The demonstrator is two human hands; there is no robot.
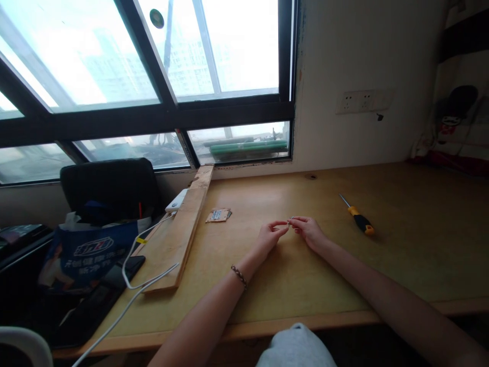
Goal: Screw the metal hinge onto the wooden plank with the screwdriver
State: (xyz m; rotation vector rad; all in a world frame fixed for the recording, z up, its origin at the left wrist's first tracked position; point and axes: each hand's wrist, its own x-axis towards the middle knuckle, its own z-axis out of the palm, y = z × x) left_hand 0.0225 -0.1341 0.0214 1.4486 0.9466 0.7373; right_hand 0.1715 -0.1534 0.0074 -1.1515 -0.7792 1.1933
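Note:
My left hand (269, 235) and my right hand (308, 232) meet over the middle of the wooden table. Thumb and forefinger of each are pinched around a tiny, shiny, pin-like piece (289, 222), too small to name. To the left on the tabletop lies a small flat board (218, 215) with several metal bits on it; these look like screws or small hardware. A screwdriver (359, 218) with a yellow and black handle rests on the right, its metal shaft pointing away toward the wall.
A long wooden plank (182, 229) lies at the table's left, with a white power strip (177, 201) and a white cable (143, 283) beside and across it. Further left are a black chair (110, 186) and a blue bag (91, 255). The table's front edge (324, 320) is near me.

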